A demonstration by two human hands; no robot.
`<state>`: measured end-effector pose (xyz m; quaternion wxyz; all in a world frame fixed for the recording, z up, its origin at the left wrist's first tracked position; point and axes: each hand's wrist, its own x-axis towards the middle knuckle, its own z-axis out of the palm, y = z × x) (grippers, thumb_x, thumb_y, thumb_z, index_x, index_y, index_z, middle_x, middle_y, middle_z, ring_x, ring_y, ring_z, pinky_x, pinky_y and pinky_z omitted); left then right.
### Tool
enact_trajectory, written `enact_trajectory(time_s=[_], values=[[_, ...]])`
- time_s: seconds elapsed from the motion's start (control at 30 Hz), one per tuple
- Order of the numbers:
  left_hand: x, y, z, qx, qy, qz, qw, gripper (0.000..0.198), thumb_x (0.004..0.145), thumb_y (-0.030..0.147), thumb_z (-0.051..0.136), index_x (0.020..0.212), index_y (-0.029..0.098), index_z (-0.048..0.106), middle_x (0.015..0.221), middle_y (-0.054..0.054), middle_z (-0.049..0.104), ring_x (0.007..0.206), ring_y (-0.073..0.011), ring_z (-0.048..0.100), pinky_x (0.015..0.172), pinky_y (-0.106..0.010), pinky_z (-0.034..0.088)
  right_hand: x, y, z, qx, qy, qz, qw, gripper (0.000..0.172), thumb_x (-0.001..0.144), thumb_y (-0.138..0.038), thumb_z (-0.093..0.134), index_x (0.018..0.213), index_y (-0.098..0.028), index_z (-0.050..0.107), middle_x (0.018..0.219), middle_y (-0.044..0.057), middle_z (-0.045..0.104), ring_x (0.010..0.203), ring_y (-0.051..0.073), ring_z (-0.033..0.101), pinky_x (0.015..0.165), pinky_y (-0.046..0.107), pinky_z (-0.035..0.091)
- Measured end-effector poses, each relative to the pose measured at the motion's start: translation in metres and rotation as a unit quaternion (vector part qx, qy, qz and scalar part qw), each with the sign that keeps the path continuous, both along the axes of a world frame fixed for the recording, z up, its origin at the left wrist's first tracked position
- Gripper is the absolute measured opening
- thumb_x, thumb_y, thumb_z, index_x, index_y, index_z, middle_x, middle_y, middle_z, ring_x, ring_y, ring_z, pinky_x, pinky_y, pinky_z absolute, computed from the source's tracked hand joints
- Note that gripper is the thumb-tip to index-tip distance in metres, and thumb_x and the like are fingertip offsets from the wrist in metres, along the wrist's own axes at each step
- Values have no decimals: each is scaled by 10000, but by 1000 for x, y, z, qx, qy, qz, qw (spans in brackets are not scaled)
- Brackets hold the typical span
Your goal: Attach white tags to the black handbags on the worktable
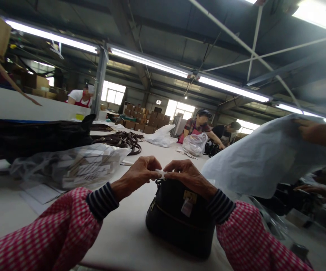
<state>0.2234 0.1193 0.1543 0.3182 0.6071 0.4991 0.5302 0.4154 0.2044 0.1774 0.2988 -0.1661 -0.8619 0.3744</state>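
Note:
A black handbag (176, 222) stands upright on the white table (117, 233), with a gold-coloured clasp plate (190, 196) and a small pale tag (187, 207) on its front. Just above its top, my left hand (140, 174) and my right hand (187, 174) meet, fingertips pinched on a small white piece (160, 172). It looks like paper or soft wrap, but it is too small to tell. My right wrist covers part of the bag's upper side.
Left lie a black bag (35, 137), a clear plastic bag of papers (86, 163) and brown straps (120, 139). At right another person's hand (321, 133) holds up a large white sheet (253, 154). Co-workers (198, 128) stand behind the table; cartons (140, 116) are stacked at the back.

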Motion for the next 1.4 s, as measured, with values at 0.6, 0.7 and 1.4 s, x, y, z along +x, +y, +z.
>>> enact_trajectory(time_s=[0.6,0.7,1.4], values=[[3,3,1,31,-41,8,999,231,714,340,763,843,159,697,759,-8,656,721,-155,573,606,-254,435,-1,-8,3,-54,37,-17,998,279,787,-435,790,805,-160,746,749,15,666,701,145,525,660,281,376],[5,2,2,12,-102,-9,995,335,668,265,784,965,173,659,832,-23,703,761,-180,639,600,-262,482,0,-10,3,-71,64,-19,995,281,761,-428,811,804,-158,749,705,3,637,642,124,466,612,276,326],[3,7,1,30,-18,-43,998,275,785,401,736,863,138,711,734,-50,709,655,-160,624,577,-244,428,3,-7,2,-3,35,-41,999,205,821,-362,730,790,-160,726,702,-6,640,653,131,494,647,287,365]])
